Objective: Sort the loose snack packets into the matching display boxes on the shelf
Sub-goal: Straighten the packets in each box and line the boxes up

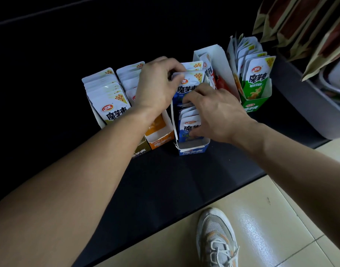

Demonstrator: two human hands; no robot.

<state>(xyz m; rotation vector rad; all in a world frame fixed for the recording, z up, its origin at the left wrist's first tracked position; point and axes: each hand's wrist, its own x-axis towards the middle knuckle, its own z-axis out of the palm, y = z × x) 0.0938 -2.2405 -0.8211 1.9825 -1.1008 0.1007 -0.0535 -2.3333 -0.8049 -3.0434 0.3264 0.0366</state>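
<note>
- Left hand (155, 87) pinches the top edge of the rear blue packets (191, 85), thumb in front, fingers curled over the back; the packets stand upright in the back part of the blue box (194, 149).
- Right hand (219, 114) grips the front blue packets (190, 124), fingers curled over their tops, thumb low against the frontmost one; this stack sits in the same blue box, in front of the rear stack and lower.
- Blue box is on the dark shelf (184, 180), with a bare gap at its very front and its left wall torn at the front corner.
- Orange box (160, 140) is just left of the blue one, mostly hidden by the left forearm, front part bare.
- Olive box (141, 149) is furthest left, packed with white-topped packets (105, 97).
- Red box (219, 58) is right of the blue one, with a tall white wall and a few packets inside.
- Green box (252, 106) is furthest right, full of green packets (256, 76).
- Brown bags (300, 22) are at the upper right.
- Tiled floor (271, 218) is below the shelf edge, with a grey-white sneaker (217, 239) on it.
</note>
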